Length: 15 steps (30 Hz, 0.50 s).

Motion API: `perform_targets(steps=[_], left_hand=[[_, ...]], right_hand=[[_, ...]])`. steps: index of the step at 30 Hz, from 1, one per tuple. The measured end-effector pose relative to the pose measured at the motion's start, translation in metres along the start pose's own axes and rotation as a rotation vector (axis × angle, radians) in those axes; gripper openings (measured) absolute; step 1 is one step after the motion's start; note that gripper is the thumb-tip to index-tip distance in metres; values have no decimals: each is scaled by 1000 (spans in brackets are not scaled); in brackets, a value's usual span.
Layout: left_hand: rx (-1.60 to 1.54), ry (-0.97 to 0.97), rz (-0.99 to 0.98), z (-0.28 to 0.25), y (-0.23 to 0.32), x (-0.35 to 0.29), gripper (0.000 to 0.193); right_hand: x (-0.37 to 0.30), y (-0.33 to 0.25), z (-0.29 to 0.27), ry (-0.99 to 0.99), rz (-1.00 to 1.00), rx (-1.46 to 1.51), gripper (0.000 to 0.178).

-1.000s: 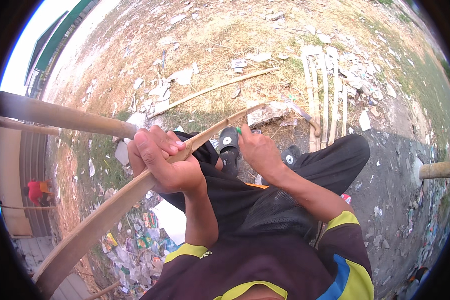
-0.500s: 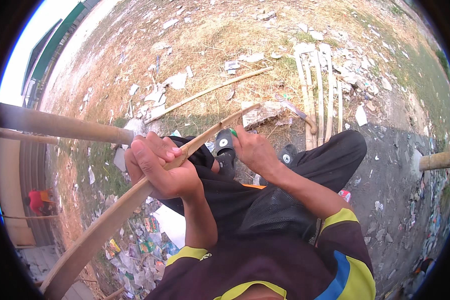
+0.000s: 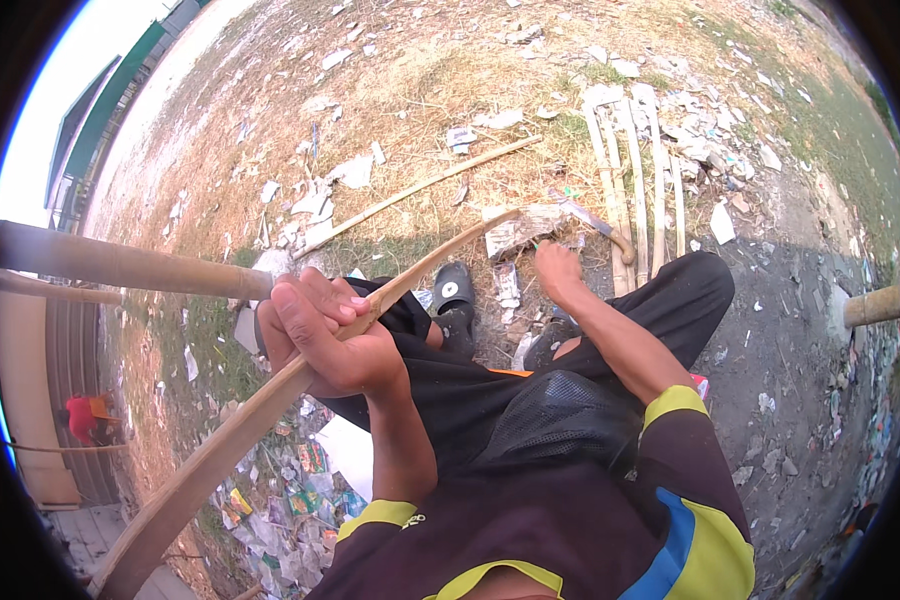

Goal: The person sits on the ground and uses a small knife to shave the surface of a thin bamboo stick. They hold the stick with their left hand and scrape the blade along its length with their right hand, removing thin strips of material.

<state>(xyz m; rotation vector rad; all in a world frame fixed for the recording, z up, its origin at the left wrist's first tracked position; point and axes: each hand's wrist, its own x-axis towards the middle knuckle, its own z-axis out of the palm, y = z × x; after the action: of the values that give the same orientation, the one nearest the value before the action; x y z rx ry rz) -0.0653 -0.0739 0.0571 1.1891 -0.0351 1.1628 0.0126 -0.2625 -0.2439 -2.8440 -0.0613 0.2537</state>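
Only the head cam to go on, so here's what I've got from it.

Left hand (image 3: 320,335) is wrapped tight around a long split bamboo strip (image 3: 270,400), fingers fully curled over it, thumb on top. The strip runs from the near left corner of the frame up past the fist, and its thin far tip ends close to a torn scrap of paper (image 3: 518,232) on the ground. Right hand (image 3: 558,270) is stretched out far ahead, down by a curved blade tool (image 3: 595,222) lying in the litter. I can't tell if its fingers are closed on anything or just resting there.

My read on handling: the strip looks light and springy, stiff along its length but bendy sideways, with split edges that could be sharp or splintery. The grip sits partway along, which seems a sensible spot; the thick end near the camera would be the heavier bit.

Room-wise, a thick round pole (image 3: 120,265) crosses on the left just behind the fist, so that side is tight. Black sandals (image 3: 455,300) and knees sit under the strip. A row of finished strips (image 3: 635,180) lies far right, another pole (image 3: 420,185) far centre. Open dry grass beyond.
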Motion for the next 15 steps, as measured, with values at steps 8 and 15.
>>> perform_targets(steps=[8, 15], left_hand=[[-146, -120, 18, -14, -4, 2, 36], [-226, -367, 65, -23, -6, 6, 37]], right_hand=[[-50, -82, -104, 132, -210, 570, 25], [-120, -131, -170, 114, -458, 606, 19]])
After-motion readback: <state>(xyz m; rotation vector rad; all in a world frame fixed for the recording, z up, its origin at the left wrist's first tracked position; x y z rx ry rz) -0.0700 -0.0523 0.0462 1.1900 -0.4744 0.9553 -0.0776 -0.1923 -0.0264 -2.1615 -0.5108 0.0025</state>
